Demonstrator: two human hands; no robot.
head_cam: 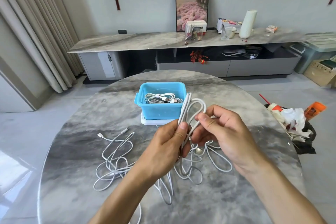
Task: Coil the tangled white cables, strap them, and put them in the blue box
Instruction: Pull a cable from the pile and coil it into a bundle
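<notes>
My left hand point(166, 148) grips a white cable point(189, 107) folded into several long loops that stick up above the fist. My right hand point(222, 129) pinches one strand of the same cable just right of the left thumb. More of this cable hangs below the hands in loose loops. A tangle of white cables point(116, 160) lies on the table to the left, with two plugs at its far end. The blue box point(161, 102) stands behind the hands on a white lid and holds coiled cables.
The round grey marble table point(72, 169) carries everything. At its right edge sits a pile of crumpled paper, a black bag and an orange item point(294, 120). A long marble sideboard point(145, 40) with clutter runs along the far wall.
</notes>
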